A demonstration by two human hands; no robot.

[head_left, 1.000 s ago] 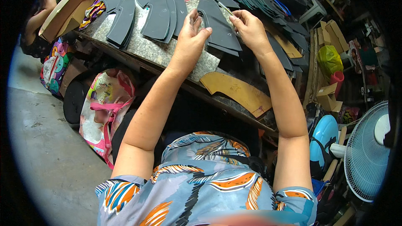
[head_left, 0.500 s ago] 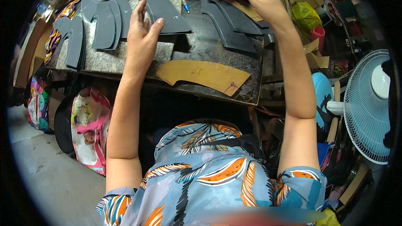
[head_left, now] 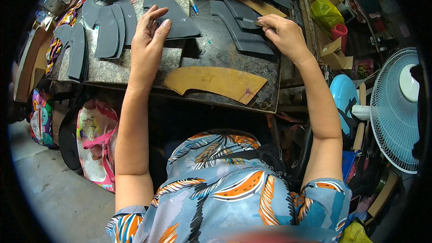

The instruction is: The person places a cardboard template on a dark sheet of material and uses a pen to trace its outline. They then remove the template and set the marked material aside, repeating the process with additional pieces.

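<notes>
At the right of the desk (head_left: pixel 207 56), a slim dark item (head_left: pixel 246 20) is pinched between the thumb and bent fingers of the right hand (head_left: pixel 288 38); its exact kind cannot be told. It is held over dark curved panels (head_left: pixel 229 27), by which a tan panel (head_left: pixel 265 5) is partly overlapped; whether contact is made cannot be determined.

The left hand (head_left: pixel 148 36) is held half open, fingers loosely curved, thumb spread, with nothing seen in its grasp. Part of a broad dark panel (head_left: pixel 180 18), marked in white, is covered by it in this view; touch cannot be confirmed.

Further dark pieces (head_left: pixel 108 36) are fanned out to the left, on a speckled slab (head_left: pixel 168 59). A yellow-brown curved template (head_left: pixel 211 80) is laid near the front edge. A blue-tipped pen (head_left: pixel 193 5) is located between the panel groups.
</notes>
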